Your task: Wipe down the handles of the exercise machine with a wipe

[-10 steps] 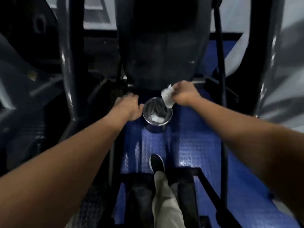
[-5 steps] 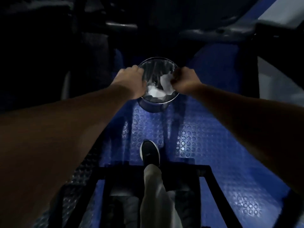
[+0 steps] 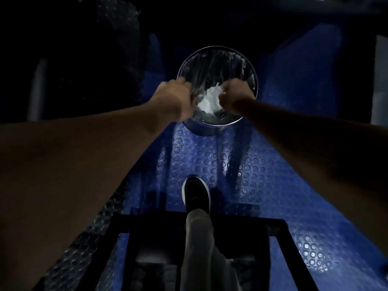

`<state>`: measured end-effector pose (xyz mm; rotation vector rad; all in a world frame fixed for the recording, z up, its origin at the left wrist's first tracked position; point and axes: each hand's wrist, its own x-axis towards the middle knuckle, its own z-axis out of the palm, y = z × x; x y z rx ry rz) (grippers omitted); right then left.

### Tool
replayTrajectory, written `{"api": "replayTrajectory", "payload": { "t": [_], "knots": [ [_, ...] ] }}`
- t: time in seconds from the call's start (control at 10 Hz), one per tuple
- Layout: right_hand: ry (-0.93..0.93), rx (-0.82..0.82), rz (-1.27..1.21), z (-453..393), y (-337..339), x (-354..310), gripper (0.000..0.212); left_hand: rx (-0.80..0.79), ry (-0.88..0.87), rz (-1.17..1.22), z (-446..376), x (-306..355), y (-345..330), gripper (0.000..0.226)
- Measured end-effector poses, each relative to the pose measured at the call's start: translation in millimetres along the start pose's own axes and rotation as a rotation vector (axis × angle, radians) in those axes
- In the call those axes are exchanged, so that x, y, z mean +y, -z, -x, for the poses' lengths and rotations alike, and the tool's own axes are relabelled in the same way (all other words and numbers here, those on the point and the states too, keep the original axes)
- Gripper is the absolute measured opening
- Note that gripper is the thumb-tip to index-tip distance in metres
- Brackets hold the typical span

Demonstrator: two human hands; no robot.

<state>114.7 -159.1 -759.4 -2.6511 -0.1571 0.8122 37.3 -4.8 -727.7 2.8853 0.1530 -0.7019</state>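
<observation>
The right hand (image 3: 235,97) pinches a crumpled white wipe (image 3: 210,99) over the lined metal bin (image 3: 249,66). The left hand (image 3: 174,99) grips the liner at the bin's left rim. The wipe looks light and limp, so a corner pinch should suffice.

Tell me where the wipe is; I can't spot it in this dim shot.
Head view, upper centre: the wipe sits inside the metal bin, between the left hand and right hand.
</observation>
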Motion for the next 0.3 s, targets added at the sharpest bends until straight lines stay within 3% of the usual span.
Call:
{"api": "replayTrajectory", "payload": {
  "t": [0.1, 0.3],
  "knots": [
    [-0.031, -0.044, -0.006, -0.1, 0.3, -5.4, 0.026, -0.007, -0.004, -0.003, -0.9, -3.3, 4.2, 0.047],
    [-0.044, 0.025, 0.022, 20.9, 18.0, -12.0, 0.032, 0.028, -0.015, -0.014, 11.0, -7.6, 23.9, 0.044]
  ]
}}
